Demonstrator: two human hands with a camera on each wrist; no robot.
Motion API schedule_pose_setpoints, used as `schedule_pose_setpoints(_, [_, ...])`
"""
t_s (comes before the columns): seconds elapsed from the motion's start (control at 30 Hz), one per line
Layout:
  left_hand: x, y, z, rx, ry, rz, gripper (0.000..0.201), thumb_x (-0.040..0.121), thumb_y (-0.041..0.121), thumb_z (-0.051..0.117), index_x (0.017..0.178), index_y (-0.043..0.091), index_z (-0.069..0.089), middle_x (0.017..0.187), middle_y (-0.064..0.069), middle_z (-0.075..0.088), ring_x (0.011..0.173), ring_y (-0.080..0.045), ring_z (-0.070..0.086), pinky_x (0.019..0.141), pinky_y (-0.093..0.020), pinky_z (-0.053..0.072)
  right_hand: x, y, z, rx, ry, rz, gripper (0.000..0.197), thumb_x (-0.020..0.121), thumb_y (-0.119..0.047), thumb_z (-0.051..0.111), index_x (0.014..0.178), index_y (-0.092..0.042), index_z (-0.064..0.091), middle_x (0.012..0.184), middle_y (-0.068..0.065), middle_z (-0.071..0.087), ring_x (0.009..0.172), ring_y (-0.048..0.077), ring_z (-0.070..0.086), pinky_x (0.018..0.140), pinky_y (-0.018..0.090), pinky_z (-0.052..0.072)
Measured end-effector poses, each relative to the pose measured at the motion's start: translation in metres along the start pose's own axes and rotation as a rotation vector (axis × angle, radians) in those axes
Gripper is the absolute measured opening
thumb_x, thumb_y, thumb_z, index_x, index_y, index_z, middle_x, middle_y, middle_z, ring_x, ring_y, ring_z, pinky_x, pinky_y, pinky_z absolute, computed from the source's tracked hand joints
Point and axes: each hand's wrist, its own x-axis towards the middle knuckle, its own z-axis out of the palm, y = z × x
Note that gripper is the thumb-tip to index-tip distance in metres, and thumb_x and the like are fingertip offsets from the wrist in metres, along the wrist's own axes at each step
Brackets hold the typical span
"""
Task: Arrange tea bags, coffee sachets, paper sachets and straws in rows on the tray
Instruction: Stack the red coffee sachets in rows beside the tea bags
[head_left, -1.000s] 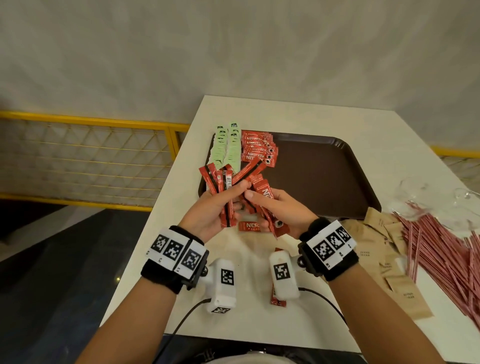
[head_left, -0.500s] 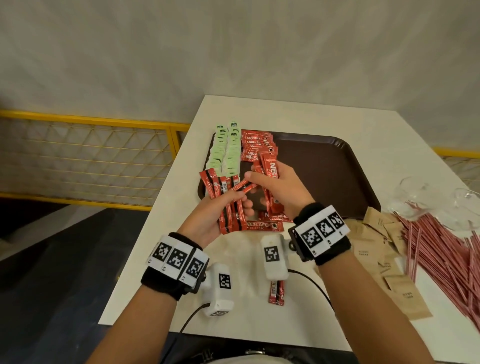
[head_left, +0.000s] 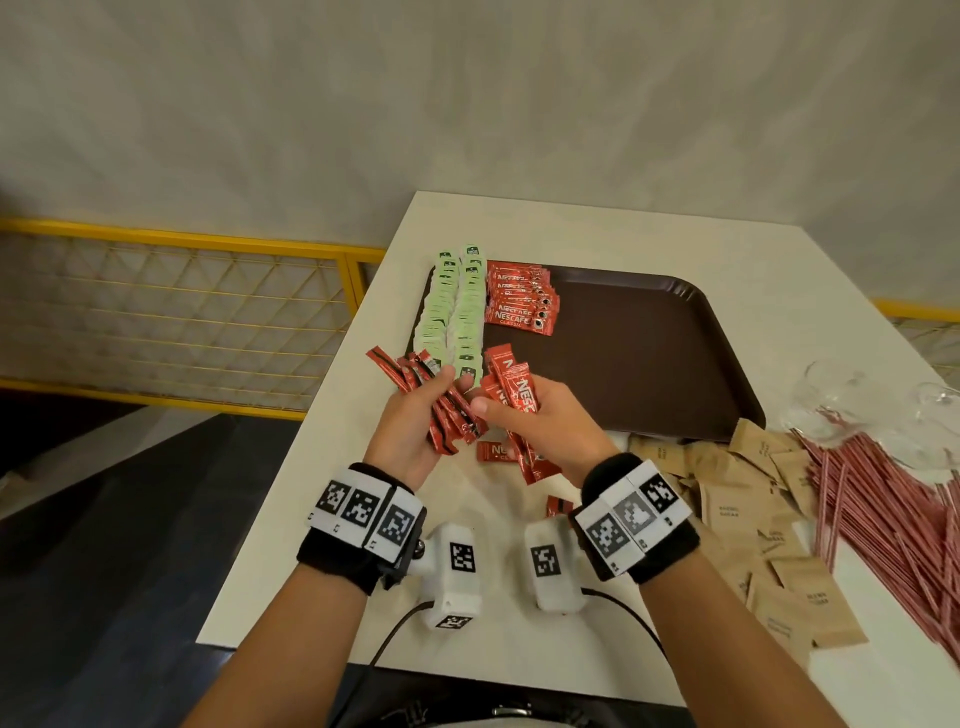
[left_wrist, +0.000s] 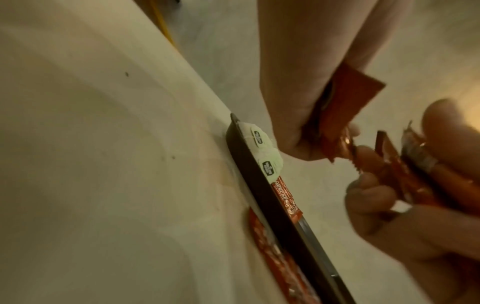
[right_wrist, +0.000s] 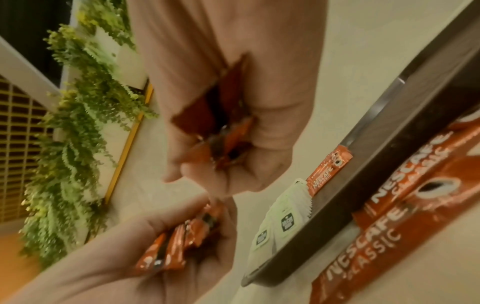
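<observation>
The left hand (head_left: 410, 426) grips a fanned bundle of red coffee sachets (head_left: 441, 410). The right hand (head_left: 545, 421) holds a second bundle of red sachets (head_left: 514, 384), its thumb almost touching the left bundle. Both hands are just above the bench (head_left: 322, 519). Directly ahead of them lies the brown tray (head_left: 649, 364), carrying rows of green tea bags (head_left: 452, 312) and a row of sachets (head_left: 519, 306). Right of the right hand lie brown paper sachets (head_left: 753, 509) and straws (head_left: 893, 519).

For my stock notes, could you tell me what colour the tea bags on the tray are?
Pale green tea bags, best seen in the head view.
</observation>
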Motion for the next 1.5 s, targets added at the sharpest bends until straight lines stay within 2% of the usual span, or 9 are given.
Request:
schedule_pose_setpoints(0.1, [-0.002, -0.005, -0.002, 0.081, -0.003, 0.043, 0.021, 0.087, 0.030, 0.061, 0.097, 0.012, 0.060, 0.065, -0.001, 0.057, 0.059, -0.012, 0.059, 0.056, -0.026, 0.053, -0.001, 0.002, -0.004, -0.153, -0.006, -0.006, 0.026, 0.073, -0.020, 0.079, 0.096, -0.018, 0.067, 0.087, -0.001, 0.072, 0.080, 0.013, 0.069, 0.075, 0.028, 0.056])
schedule_pose_setpoints(0.2, [-0.011, -0.008, 0.002, 0.160, -0.117, 0.001, 0.060, 0.070, 0.045, 0.064, 0.121, 0.015, 0.057, 0.106, -0.008, 0.067, 0.096, -0.021, 0.066, 0.075, -0.033, 0.057, -0.002, 0.000, -0.005, -0.361, -0.049, -0.021, 0.064, 0.064, -0.028, 0.085, 0.118, -0.020, 0.052, 0.103, -0.008, 0.065, 0.094, 0.009, 0.064, 0.086, 0.025, 0.052])
schedule_pose_setpoints(0.4, [-0.018, -0.012, 0.007, 0.182, -0.189, -0.028, 0.031, 0.080, 0.015, 0.067, 0.111, 0.015, 0.063, 0.106, -0.009, 0.070, 0.096, -0.020, 0.068, 0.073, -0.030, 0.058, 0.000, -0.006, -0.007, -0.515, -0.177, -0.047, 0.098, 0.063, -0.024, 0.086, 0.143, -0.021, 0.029, 0.116, -0.015, 0.051, 0.106, -0.001, 0.050, 0.081, 0.002, 0.038])
schedule_pose_setpoints(0.6, [-0.012, -0.011, 0.011, 0.130, -0.060, 0.072, 0.050, 0.084, 0.021, 0.065, 0.132, 0.019, 0.050, 0.119, -0.010, 0.064, 0.107, -0.025, 0.064, 0.092, -0.045, 0.051, 0.006, -0.001, -0.009, -0.425, -0.043, -0.025, 0.086, 0.067, -0.027, 0.083, 0.138, -0.021, 0.036, 0.110, -0.013, 0.055, 0.104, 0.008, 0.058, 0.089, 0.022, 0.049])
schedule_pose_setpoints(0.7, [-0.006, -0.008, 0.008, 0.071, -0.004, 0.096, 0.052, 0.087, 0.025, 0.062, 0.135, 0.013, 0.048, 0.123, -0.011, 0.063, 0.109, -0.025, 0.063, 0.090, -0.042, 0.053, 0.006, 0.000, -0.010, -0.247, -0.016, 0.011, 0.050, 0.074, -0.018, 0.078, 0.117, -0.017, 0.052, 0.100, 0.000, 0.062, 0.084, 0.015, 0.064, 0.069, 0.021, 0.056])
schedule_pose_setpoints(0.9, [-0.003, -0.004, 0.005, 0.056, -0.030, 0.094, 0.052, 0.085, 0.030, 0.062, 0.131, 0.008, 0.051, 0.094, -0.013, 0.067, 0.065, -0.018, 0.064, 0.047, -0.024, 0.049, 0.012, 0.002, 0.007, 0.024, -0.077, 0.055, 0.019, 0.083, -0.007, 0.068, 0.091, -0.010, 0.052, 0.064, 0.007, 0.064, 0.042, 0.014, 0.053, 0.046, 0.025, 0.049])
schedule_pose_setpoints(1.0, [0.001, -0.001, 0.001, 0.030, -0.025, 0.104, 0.044, 0.090, 0.030, 0.057, 0.127, 0.007, 0.053, 0.093, -0.011, 0.067, 0.069, -0.019, 0.066, 0.051, -0.027, 0.052, 0.017, 0.002, 0.009, 0.053, -0.059, 0.060, 0.024, 0.083, -0.009, 0.068, 0.099, -0.007, 0.051, 0.073, 0.009, 0.064, 0.050, 0.017, 0.056, 0.042, 0.021, 0.047])
schedule_pose_setpoints(1.2, [0.006, 0.005, -0.001, 0.064, 0.046, 0.151, 0.034, 0.091, 0.026, 0.057, 0.120, 0.010, 0.058, 0.111, -0.011, 0.068, 0.101, -0.025, 0.066, 0.092, -0.042, 0.051, 0.023, 0.011, 0.007, 0.069, 0.076, 0.027, 0.013, 0.086, -0.016, 0.066, 0.086, -0.006, 0.057, 0.083, 0.007, 0.064, 0.062, 0.007, 0.062, 0.049, 0.018, 0.049])
schedule_pose_setpoints(1.5, [0.012, 0.002, -0.006, 0.056, 0.071, 0.161, 0.032, 0.088, 0.020, 0.063, 0.117, 0.006, 0.060, 0.092, -0.004, 0.072, 0.078, -0.015, 0.070, 0.063, -0.025, 0.055, 0.031, 0.017, -0.003, 0.349, 0.095, 0.116, 0.007, 0.090, -0.009, 0.057, 0.089, -0.010, 0.064, 0.078, 0.005, 0.064, 0.070, 0.010, 0.062, 0.058, 0.019, 0.053])
